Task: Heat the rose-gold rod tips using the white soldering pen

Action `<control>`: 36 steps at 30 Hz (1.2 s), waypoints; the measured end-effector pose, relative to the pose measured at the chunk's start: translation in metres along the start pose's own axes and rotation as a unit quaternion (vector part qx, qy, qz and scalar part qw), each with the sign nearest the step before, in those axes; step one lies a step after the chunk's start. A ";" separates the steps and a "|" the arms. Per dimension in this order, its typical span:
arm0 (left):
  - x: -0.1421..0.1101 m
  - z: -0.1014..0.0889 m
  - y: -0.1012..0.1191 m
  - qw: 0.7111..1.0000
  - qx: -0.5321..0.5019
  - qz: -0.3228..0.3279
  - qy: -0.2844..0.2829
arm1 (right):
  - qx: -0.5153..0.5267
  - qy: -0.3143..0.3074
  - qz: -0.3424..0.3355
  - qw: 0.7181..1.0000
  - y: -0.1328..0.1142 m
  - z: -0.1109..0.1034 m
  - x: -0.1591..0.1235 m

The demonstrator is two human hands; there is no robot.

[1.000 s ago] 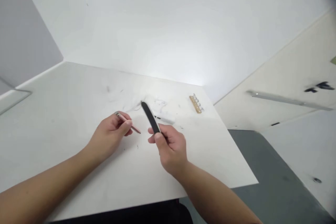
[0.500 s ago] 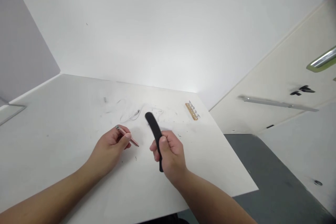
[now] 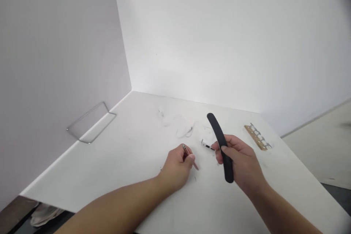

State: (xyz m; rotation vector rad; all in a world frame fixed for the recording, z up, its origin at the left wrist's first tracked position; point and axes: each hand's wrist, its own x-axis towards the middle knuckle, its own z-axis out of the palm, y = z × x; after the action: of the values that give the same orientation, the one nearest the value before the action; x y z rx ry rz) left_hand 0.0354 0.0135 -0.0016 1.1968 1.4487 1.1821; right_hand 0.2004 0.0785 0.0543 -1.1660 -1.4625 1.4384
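my left hand (image 3: 177, 168) pinches a slim pink pen (image 3: 195, 166); my right hand (image 3: 242, 164) clamps a curved black nail file (image 3: 219, 139) over the tabletop (image 3: 109, 164).

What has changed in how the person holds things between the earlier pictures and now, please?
The view has swung left. The curved black strip has slid down through the right hand, its lower end now showing below the fingers. Nothing was let go. The left hand still holds the slim pink pen, and the wooden strip with metal rings stayed put.
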 end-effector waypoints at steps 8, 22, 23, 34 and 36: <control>0.004 0.002 -0.002 1.000 -0.012 0.012 0.011 | -0.051 -0.027 0.005 0.998 -0.053 0.069 0.088; 0.001 -0.002 0.004 0.999 0.006 0.015 0.027 | -0.332 0.031 -0.071 0.940 -0.021 0.158 0.196; 0.001 -0.002 0.004 1.000 0.003 0.016 0.026 | -0.352 0.031 -0.085 0.932 -0.021 0.158 0.194; 0.002 -0.005 0.004 0.999 0.022 0.031 0.019 | -0.414 0.022 -0.223 0.882 -0.038 0.092 0.089; 0.002 -0.006 0.005 0.999 0.024 0.044 0.022 | -0.398 0.001 -0.236 0.887 -0.028 0.070 0.055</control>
State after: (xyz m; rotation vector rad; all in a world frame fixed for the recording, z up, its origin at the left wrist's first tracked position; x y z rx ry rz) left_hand 0.0301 0.0152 0.0041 1.2852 1.4766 1.2458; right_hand 0.1154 0.1113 0.0724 -1.1265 -2.2406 0.4840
